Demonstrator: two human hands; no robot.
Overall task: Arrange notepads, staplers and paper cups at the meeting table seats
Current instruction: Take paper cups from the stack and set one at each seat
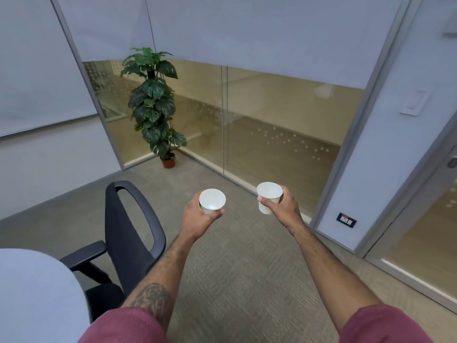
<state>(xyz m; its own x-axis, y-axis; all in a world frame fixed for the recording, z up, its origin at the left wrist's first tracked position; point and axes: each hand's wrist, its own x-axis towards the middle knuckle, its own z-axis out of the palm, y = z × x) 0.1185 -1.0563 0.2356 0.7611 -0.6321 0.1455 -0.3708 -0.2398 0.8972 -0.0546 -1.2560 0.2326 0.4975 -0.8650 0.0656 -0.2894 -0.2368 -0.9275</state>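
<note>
We hold one small white paper cup [212, 201] in our left hand [197, 219], fingers wrapped round its wall, and a second white paper cup [268, 198] clasped the same way in our right hand [284, 209], both upright and carried over the carpeted floor. The rounded pale worktop [37, 293] sits at lower left behind the black mesh-backed office chair [128, 233]. We judge that squeezing could crumple the thin cups, or the chair's back could knock the left cup as we turn.
</note>
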